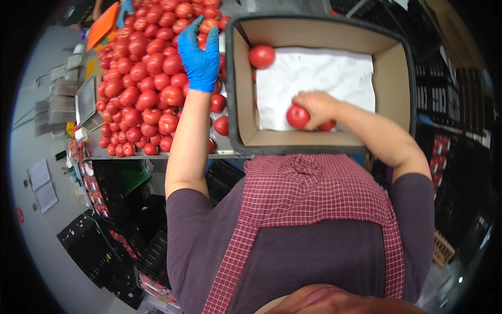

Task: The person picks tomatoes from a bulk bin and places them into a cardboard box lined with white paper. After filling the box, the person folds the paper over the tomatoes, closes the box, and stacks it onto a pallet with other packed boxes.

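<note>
My right hand point(319, 106), bare, is low inside a black-rimmed crate point(231, 90) lined with brown cardboard. Its fingers are closed around a red tomato point(297, 116). Partly hidden beneath that hand is another tomato point(327, 125). A white paper sheet point(317, 74) covers much of the crate's bottom, and a single tomato point(262, 56) sits in its far left corner. My left hand point(200, 59), in a blue glove, is over the right edge of a large heap of tomatoes point(147, 100). Its thumb and fingers are spread, with tomatoes visible behind the gap.
Several loose tomatoes point(218, 103) lie between the heap and the crate. Another person's blue-gloved hand point(124, 13) shows at the far left beside an orange sheet point(102, 27). Stacked black crates point(437, 94) stand at the right. More black crates point(84, 247) are at the lower left.
</note>
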Tool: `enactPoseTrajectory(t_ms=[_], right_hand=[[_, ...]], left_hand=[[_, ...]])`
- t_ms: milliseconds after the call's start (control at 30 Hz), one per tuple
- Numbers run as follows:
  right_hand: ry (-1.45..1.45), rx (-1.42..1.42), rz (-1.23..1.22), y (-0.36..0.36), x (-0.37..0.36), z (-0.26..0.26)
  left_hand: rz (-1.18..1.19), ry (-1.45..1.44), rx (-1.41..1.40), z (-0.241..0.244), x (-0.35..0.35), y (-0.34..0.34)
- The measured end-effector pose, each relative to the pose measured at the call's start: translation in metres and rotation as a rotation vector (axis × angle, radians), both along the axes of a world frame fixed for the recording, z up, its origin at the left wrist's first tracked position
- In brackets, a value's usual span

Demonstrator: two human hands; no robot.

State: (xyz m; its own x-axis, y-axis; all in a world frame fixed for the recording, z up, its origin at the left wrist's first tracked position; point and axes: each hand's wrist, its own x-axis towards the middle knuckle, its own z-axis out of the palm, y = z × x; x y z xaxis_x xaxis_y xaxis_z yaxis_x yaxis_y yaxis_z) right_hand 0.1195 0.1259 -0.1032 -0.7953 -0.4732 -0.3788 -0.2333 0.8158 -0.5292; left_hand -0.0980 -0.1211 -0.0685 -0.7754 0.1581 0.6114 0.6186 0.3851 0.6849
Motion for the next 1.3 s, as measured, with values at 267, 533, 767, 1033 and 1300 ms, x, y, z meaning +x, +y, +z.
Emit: enactPoseTrajectory(t_ms=[267,533,767,1033,1300], right_hand=[[-0.333,-0.866,-0.570,0.007,-0.021,0.066],[-0.240,0.065,-0.343,0.023,0.007,0.050],[-0.363,0.498,-0.080,0.019,0.022,0.019],[-0.346,0.547,-0.094,0.003,0.014,0.029],[-0.232,-0.160,-0.469,0.011,-0.011,0.054]], left_hand=[[-0.615,-0.224,-0.165,0.071,0.127,0.046],[-0.278,-0.504,0.614,0.057,0.111,-0.037],[0.131,-0.937,0.121,-0.044,0.144,-0.121],[0.170,-0.554,-0.113,-0.123,0.209,-0.165],[0.473,-0.385,-0.032,-0.142,0.208,-0.162]])
